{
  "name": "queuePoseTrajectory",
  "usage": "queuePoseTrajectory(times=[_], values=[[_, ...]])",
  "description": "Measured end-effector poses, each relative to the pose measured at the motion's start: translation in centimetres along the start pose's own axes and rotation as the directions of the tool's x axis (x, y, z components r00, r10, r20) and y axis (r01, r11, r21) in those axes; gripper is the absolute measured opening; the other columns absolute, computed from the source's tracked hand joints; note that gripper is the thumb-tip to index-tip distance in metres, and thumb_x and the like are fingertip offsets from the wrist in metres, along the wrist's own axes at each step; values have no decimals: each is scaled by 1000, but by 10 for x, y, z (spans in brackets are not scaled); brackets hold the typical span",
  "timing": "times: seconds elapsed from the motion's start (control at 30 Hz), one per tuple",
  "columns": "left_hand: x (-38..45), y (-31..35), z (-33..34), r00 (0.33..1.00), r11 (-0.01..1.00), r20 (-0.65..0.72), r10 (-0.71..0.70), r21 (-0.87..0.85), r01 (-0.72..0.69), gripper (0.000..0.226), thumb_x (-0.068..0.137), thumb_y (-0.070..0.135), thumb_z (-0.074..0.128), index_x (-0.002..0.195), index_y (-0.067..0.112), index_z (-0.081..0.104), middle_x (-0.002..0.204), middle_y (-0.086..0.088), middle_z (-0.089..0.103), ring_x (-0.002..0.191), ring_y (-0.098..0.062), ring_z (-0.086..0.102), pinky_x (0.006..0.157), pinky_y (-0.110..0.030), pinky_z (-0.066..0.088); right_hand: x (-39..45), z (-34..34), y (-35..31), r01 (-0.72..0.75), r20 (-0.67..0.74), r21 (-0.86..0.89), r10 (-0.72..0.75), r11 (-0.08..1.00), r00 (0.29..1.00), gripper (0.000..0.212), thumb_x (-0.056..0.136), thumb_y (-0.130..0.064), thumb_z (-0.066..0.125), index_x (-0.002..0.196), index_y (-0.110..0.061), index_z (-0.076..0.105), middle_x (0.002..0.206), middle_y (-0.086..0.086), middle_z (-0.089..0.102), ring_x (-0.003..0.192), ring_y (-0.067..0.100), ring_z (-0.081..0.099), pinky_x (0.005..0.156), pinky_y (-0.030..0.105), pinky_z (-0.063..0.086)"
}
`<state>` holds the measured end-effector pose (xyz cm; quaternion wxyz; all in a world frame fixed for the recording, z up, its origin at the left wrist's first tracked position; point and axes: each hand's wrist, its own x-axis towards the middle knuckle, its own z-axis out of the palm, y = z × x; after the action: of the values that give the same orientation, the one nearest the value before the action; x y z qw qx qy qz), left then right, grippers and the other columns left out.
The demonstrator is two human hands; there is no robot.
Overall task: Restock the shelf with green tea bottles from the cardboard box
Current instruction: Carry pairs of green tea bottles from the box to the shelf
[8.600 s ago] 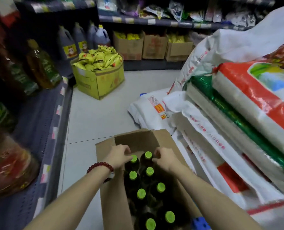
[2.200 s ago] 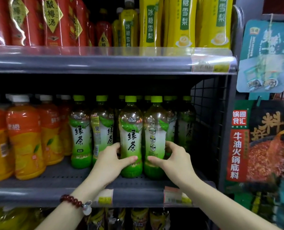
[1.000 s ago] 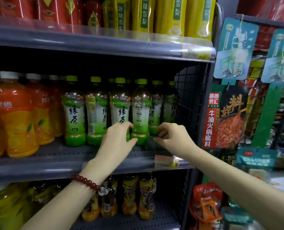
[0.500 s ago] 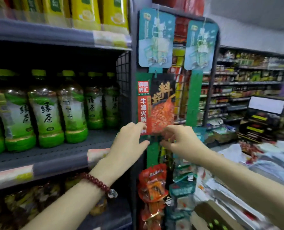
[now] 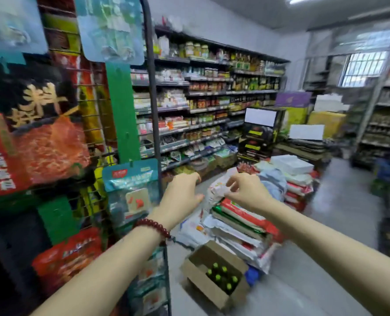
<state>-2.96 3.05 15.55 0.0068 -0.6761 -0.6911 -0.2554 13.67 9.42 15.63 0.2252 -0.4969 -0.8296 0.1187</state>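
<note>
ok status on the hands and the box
Left hand and right hand both empty, raised in the aisle. Cardboard box on floor below, green-capped bottles inside. Nothing in the way.

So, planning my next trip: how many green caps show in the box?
6, clustered in the open box on the floor: caps at. The flaps may hide more.

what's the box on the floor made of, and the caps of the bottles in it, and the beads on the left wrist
Box: plain brown cardboard, matte, with folded flaps. Bottle caps: most likely plastic, bright green and smooth, though too small to be sure. Bead bracelet: dark red rounded beads with a slight sheen, perhaps polished wood or stone; the look leaves it open.
</note>
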Motion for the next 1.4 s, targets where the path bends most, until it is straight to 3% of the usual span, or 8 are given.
queuePoseTrajectory(times=[0.13, 0.3, 0.53, 0.87, 1.0, 1.17, 1.3, 1.4], values=[[43, 18, 48, 998, 1000, 59, 3, 1, -3, 33, 83, 22, 63, 112, 7, 59, 108, -11, 64, 103, -26, 58, 80, -34, 47, 17, 0, 65, -115, -34, 24, 116, 993, 993, 28, 84, -24, 63, 99, -2, 70, 99, 16, 73, 92, 31, 67, 80, 42, 57], [99, 24, 108, 992, 1000, 128, -15, -13, 16, 35, 84, 20, 61, 117, 8, 58, 115, -11, 64, 108, -25, 58, 78, -27, 44, 53, 15, 136, -205, -28, -1, 205, 979, 978, 16, 75, -13, 58, 62, -6, 51, 70, 20, 64, 72, 37, 63, 58, 38, 48], [197, 10, 190, 982, 997, 183, -54, -53, 64, 26, 83, 20, 64, 104, 7, 60, 104, -12, 64, 99, -25, 58, 72, -28, 43, 141, 48, 213, -264, 53, -34, 266, 964, 963, 27, 80, -19, 61, 102, -4, 67, 98, 16, 70, 90, 31, 66, 75, 40, 57], [318, -30, 276, 956, 971, 214, -201, -83, 223, 26, 82, 22, 65, 100, 3, 63, 101, -16, 67, 99, -31, 61, 75, -34, 47, 272, 104, 276, -211, 194, -48, 216, 976, 957, 26, 78, -16, 56, 98, -3, 67, 100, 18, 70, 94, 36, 65, 80, 46, 56], [342, -48, 314, 909, 924, 239, -341, -92, 371, 28, 84, 18, 63, 109, 4, 62, 111, -17, 65, 108, -31, 58, 79, -31, 42, 323, 132, 306, -119, 289, -58, 130, 991, 949, 27, 82, -20, 58, 98, -1, 68, 100, 20, 71, 94, 36, 65, 81, 44, 56], [361, -70, 368, 803, 810, 247, -543, -100, 578, 40, 84, 20, 63, 120, 3, 59, 118, -18, 64, 114, -31, 57, 89, -33, 44, 390, 194, 343, 25, 420, -103, 21, 994, 907, 15, 76, -11, 56, 62, -5, 52, 68, 19, 55, 67, 36, 52, 61, 36, 46], [356, -101, 428, 726, 731, 227, -649, -77, 678, 39, 85, 17, 60, 122, 5, 58, 119, -17, 63, 116, -30, 54, 90, -31, 42, 415, 272, 380, 72, 518, -45, -39, 996, 854, 16, 83, -20, 61, 71, -12, 53, 86, 20, 61, 78, 30, 54, 65, 30, 39], [339, -128, 482, 672, 683, 245, -699, -53, 729, 35, 87, 16, 58, 120, 5, 57, 118, -18, 63, 114, -32, 55, 88, -32, 43, 416, 341, 408, 98, 591, -12, -72, 995, 803, 23, 85, -24, 61, 102, -10, 65, 109, 17, 68, 98, 32, 63, 71, 29, 43]])
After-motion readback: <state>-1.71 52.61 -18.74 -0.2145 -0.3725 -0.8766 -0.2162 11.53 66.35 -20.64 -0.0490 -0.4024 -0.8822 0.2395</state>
